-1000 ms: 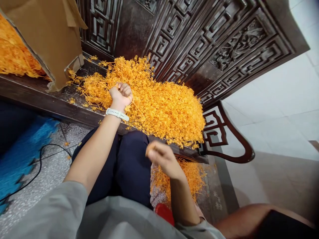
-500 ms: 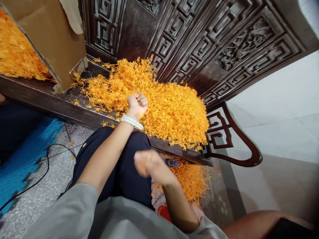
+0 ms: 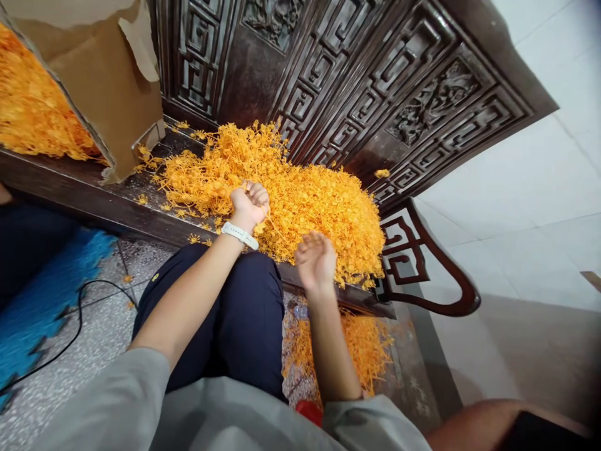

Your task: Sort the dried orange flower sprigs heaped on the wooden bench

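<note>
A big heap of orange plastic flower sprigs [image 3: 300, 200] lies on the seat of a dark carved wooden bench [image 3: 117, 207]. My left hand [image 3: 250, 205], with a white band on its wrist, is closed in a fist on a bunch of orange sprigs at the heap's near edge. My right hand [image 3: 316, 260] is over the heap's front edge, fingers curled downward into the sprigs; what it holds, if anything, is hidden. One small orange piece [image 3: 381, 173] is in the air by the bench back.
A torn cardboard box [image 3: 98, 81] full of orange sprigs stands at the left on the bench. More sprigs [image 3: 357, 344] lie on the floor under the bench's curved armrest [image 3: 432, 275]. A black cable [image 3: 70, 319] and a blue mat [image 3: 37, 294] lie at the left. Another person's leg [image 3: 493, 419] is at the bottom right.
My right hand rose from above my lap and reached forward onto the heap's front edge. My left hand stayed clenched in the sprigs, shifting only a little.
</note>
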Tool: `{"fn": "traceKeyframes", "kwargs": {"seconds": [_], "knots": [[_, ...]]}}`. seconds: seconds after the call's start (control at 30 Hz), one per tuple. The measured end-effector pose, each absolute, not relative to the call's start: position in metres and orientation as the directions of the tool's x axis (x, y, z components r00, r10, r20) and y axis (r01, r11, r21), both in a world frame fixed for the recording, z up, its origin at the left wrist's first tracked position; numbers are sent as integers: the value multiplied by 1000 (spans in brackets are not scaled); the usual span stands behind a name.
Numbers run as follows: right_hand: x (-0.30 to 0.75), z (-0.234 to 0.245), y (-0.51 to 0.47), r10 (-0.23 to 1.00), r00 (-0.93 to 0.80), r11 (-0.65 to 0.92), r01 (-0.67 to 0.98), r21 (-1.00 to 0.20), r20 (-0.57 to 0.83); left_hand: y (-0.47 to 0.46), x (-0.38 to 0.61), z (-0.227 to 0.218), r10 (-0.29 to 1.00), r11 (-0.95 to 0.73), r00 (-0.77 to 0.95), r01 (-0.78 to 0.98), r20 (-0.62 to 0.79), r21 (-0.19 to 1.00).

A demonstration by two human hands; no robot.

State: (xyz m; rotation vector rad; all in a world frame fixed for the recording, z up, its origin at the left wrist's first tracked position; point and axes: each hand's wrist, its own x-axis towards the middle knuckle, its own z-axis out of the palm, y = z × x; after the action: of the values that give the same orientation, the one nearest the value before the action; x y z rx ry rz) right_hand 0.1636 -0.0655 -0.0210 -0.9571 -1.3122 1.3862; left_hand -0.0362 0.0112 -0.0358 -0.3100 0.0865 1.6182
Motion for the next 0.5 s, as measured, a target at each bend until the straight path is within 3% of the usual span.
{"fn": "traceKeyframes", "kwargs": {"seconds": [0.1,0.2,0.3,0.37,0.5], "knots": [[126,-54,-83,980,-166,-138,-142,-980,-114,5,-10,-33,980,-4,19,-993,-200,-114],[104,-60,-92,989,-136,-70,-38,-997,-65,2,-6,-30,983,78,83,-996,-161,-32],[101,-44,-100,956,-279,-84,28,-996,-88,10,-34,-28,979,12,10,-1000,-202,11],[103,-34,-112,922,-369,-121,11,-993,-117,18,-59,-24,977,-48,-46,-999,-206,-4],[103,-25,-131,948,-284,-176,-92,-980,-144,14,-74,-1,981,-54,-53,-999,-189,-4]]}}
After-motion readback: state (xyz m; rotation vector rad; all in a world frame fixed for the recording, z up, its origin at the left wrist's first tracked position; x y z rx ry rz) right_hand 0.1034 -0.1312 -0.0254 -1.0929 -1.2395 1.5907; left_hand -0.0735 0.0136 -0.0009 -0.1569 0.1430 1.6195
